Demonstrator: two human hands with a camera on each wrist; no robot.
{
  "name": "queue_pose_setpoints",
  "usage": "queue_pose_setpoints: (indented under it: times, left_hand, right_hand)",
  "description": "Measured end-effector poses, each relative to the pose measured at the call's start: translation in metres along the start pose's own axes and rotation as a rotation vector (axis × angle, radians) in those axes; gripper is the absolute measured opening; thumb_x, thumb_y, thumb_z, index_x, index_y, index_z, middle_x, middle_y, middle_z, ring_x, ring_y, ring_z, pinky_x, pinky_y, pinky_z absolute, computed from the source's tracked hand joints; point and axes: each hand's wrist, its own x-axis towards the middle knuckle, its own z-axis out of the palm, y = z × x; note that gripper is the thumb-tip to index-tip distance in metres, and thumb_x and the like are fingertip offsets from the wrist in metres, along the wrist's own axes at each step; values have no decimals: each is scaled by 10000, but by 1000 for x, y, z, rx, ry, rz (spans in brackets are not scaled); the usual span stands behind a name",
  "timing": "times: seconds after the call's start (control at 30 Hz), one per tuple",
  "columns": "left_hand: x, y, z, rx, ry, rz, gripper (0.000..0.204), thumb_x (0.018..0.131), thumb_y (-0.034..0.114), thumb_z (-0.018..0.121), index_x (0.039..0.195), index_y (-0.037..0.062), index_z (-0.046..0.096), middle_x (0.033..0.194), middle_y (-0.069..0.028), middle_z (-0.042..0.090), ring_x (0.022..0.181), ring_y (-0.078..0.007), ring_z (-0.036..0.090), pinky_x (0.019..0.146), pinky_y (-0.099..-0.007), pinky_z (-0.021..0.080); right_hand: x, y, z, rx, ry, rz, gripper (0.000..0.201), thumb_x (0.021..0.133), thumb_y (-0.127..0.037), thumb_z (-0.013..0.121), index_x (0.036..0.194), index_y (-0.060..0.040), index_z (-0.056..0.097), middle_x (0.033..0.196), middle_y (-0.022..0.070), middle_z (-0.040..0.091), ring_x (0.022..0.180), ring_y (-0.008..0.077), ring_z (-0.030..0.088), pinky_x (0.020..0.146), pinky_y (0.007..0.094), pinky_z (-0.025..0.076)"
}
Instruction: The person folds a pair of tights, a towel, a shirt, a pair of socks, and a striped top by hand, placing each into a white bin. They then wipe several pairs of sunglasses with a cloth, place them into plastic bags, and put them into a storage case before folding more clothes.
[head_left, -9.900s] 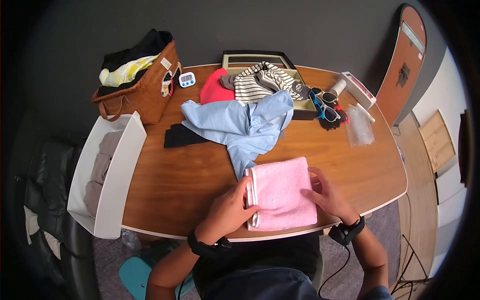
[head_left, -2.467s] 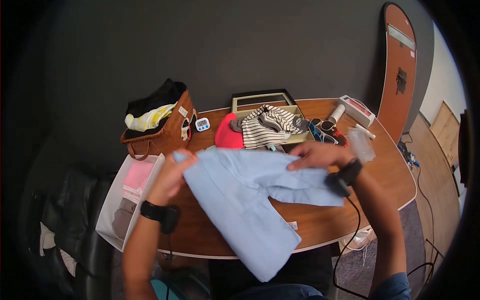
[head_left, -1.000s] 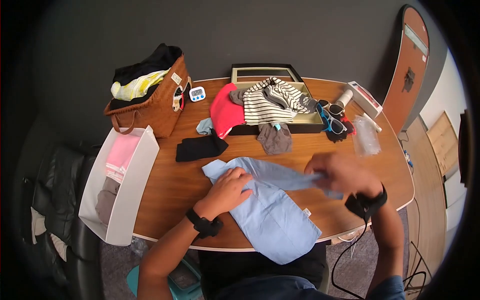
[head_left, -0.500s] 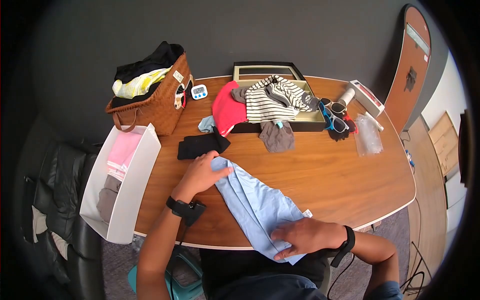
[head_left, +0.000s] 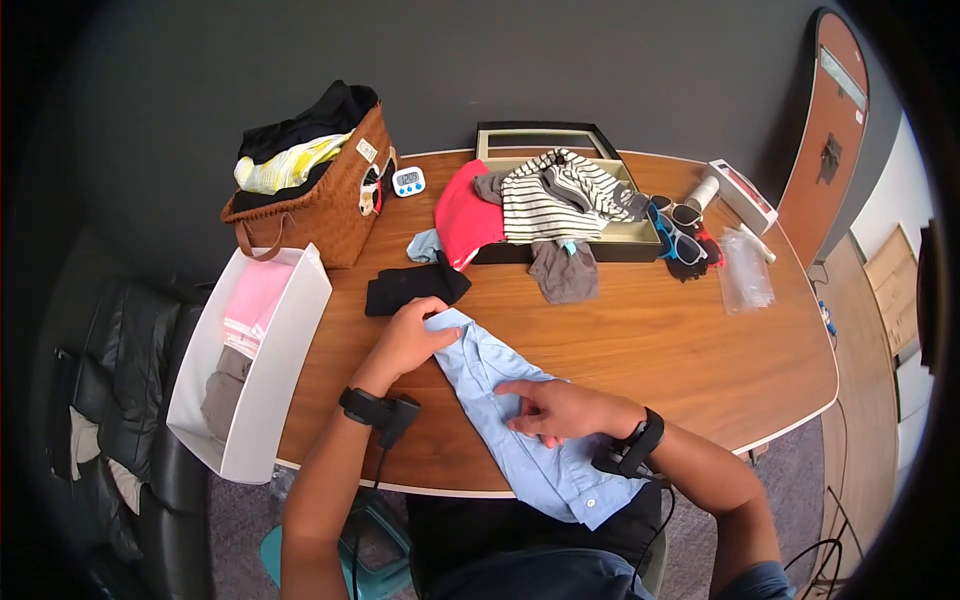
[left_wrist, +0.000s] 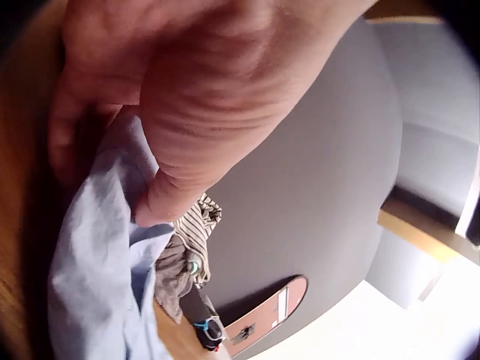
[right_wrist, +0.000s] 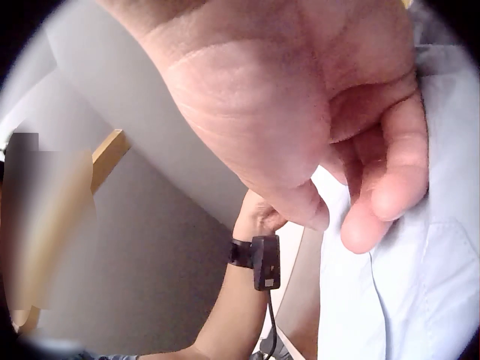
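Observation:
A light blue button shirt (head_left: 490,400) lies folded into a long strip, slanting from mid-table over the front edge. A button shows at its near end. My left hand (head_left: 408,340) pinches the far end; in the left wrist view the thumb lies on the cloth (left_wrist: 101,255) and the fingers are on its other side. My right hand (head_left: 565,408) rests over the middle of the shirt, index finger extended. In the right wrist view, its other fingers (right_wrist: 401,161) are loosely bent against the cloth, with the thumb apart from them.
At left stands a white box (head_left: 290,370) with a folded pink towel (head_left: 258,295) and grey cloth. Behind it is a brown basket (head_left: 335,215) of clothes. Black cloth (head_left: 415,288), a red garment (head_left: 468,215), striped shirt (head_left: 540,210), sunglasses (head_left: 685,245) and plastic bag (head_left: 745,270) lie farther back.
The pink towel went from the table into the white box. The blue shirt came off the pile, was laid down and folded narrower. My right hand has just moved up from its near end.

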Motion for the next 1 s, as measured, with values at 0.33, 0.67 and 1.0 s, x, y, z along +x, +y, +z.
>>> queue_pose_setpoints:
  times: [0.33,0.67,1.0]
  left_hand:
    - [7,36,-11,-268,358,203,222,810,-18,715,997,4,597,946,-47,640,860,-120,605,760,-263,490]
    - [-72,127,-1,-168,-126,629,234,704,-111,685,846,49,591,992,-79,626,910,-236,620,796,-329,503]
    - [-134,88,50,-34,-547,601,140,758,-2,645,878,63,614,1020,-43,610,989,-220,574,918,-359,439]
  right_hand:
    - [-20,0,13,150,-219,13,522,959,-198,581,1422,-36,402,935,83,647,683,124,645,619,272,521]
    - [13,20,0,389,-156,256,462,925,-237,634,1287,25,518,982,132,673,669,166,673,546,293,558]
    - [-55,32,-32,361,-8,167,191,962,-164,573,1085,-20,592,973,64,651,844,152,657,715,286,546]
